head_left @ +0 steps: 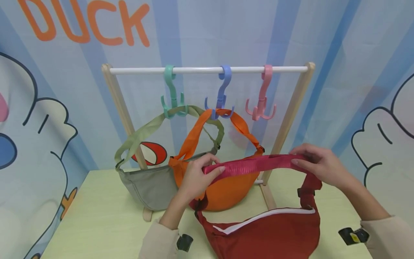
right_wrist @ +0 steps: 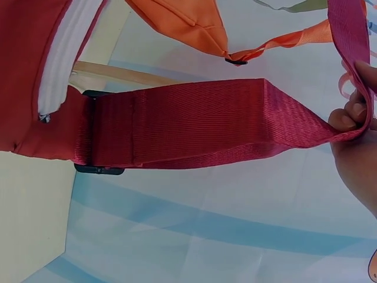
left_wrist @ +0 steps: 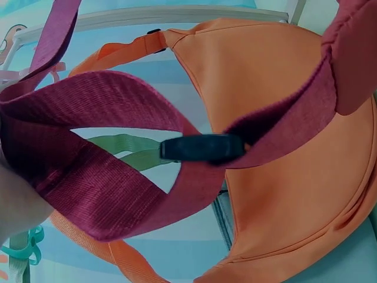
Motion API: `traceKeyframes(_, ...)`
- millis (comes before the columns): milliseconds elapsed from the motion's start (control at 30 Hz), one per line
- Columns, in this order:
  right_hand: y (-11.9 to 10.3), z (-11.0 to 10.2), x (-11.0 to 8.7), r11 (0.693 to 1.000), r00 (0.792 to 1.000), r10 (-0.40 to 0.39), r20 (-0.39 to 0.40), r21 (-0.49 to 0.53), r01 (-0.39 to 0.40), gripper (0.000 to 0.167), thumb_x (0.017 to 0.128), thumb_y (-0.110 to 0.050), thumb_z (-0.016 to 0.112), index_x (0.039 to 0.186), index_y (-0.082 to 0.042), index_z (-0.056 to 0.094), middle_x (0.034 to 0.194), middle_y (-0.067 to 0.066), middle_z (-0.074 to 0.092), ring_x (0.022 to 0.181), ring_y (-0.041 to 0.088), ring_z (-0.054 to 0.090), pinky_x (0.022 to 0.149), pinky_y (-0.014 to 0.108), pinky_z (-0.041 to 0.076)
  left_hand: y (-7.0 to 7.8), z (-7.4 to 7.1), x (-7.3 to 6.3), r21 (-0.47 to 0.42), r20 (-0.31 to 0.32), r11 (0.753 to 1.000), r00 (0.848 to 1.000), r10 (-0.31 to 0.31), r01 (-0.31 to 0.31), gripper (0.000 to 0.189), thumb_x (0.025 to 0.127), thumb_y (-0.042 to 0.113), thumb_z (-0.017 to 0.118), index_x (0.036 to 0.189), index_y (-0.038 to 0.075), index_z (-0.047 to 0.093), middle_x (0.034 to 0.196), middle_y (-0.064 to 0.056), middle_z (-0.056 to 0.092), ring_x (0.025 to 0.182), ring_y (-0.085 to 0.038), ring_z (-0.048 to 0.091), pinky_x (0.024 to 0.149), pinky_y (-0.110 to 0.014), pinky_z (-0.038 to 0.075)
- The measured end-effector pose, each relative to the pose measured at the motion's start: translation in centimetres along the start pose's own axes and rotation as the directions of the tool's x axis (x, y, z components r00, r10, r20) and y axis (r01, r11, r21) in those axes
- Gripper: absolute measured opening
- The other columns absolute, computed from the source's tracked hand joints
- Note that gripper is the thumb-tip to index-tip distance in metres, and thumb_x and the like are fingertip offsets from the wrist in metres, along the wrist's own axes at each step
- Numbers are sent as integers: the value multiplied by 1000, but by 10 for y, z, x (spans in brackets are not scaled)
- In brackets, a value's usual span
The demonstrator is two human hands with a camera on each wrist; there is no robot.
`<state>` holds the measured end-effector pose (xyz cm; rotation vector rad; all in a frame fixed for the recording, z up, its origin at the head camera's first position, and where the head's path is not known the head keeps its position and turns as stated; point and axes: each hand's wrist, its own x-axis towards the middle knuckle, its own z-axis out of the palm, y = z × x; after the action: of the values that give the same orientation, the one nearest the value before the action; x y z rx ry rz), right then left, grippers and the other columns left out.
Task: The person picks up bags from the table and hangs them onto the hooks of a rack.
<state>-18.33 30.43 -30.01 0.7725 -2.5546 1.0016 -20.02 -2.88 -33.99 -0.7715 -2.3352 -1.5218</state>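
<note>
A dark red shoulder bag [head_left: 275,235] with a white zipper hangs in front of me by its crimson webbing strap [head_left: 255,165]. My left hand [head_left: 196,178] pinches the strap near its left end, thumb on the near side. Further right, my right hand [head_left: 320,163] grips the strap, which bends down from there to the bag. In the right wrist view, fingers curl round the webbing [right_wrist: 200,124]. The left wrist view shows the strap looping through a black slider [left_wrist: 203,147]. Just behind the strap, an orange bag [head_left: 231,196] hangs from a blue hook [head_left: 223,88].
A wooden rack with a white rail [head_left: 197,70] stands on the pale yellow table [head_left: 87,219]. A grey bag [head_left: 152,187] hangs by its green strap from a green hook [head_left: 170,79] at left. At right, a pink hook [head_left: 263,88] holds no bag. A printed curtain is behind.
</note>
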Motion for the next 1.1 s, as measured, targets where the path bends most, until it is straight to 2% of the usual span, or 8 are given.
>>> traceKeyframes(133, -2, -2, 3, 1000, 1000, 6, -9, -27, -6, 20, 83, -4, 65, 103, -7, 63, 84, 6, 63, 67, 9, 60, 60, 20, 49, 3, -2, 2, -2, -3, 1000, 1000, 5, -5, 10, 83, 17, 67, 88, 12, 61, 53, 4, 32, 45, -10, 30, 44, -24, 27)
traceKeyframes(367, -7, -7, 8, 998, 999, 26, -47, -52, -29, 21, 83, -3, 65, 103, -7, 63, 82, 0, 63, 66, 9, 59, 58, 20, 49, 8, -3, 8, -14, -4, 999, 1000, 31, -31, 9, 84, 17, 66, 87, 12, 60, 53, 3, 36, 45, -11, 34, 44, -25, 29)
traceKeyframes(900, -6, -13, 12, 993, 993, 101, -65, -56, -105, 24, 84, -8, 66, 108, -7, 62, 87, 7, 63, 69, 8, 60, 59, 22, 50, 16, -4, 15, -60, -14, 998, 999, 35, -36, 10, 85, 15, 65, 90, 9, 60, 61, 1, 52, 47, -12, 39, 45, -25, 34)
traceKeyframes(1100, -7, -14, 13, 991, 991, 114, -66, -58, -117, 24, 85, -9, 65, 108, -7, 61, 89, 8, 63, 70, 8, 60, 59, 21, 50, 17, -3, 17, -51, -8, 998, 999, 31, -31, 10, 85, 17, 64, 89, 11, 59, 58, 2, 49, 46, -11, 39, 44, -25, 34)
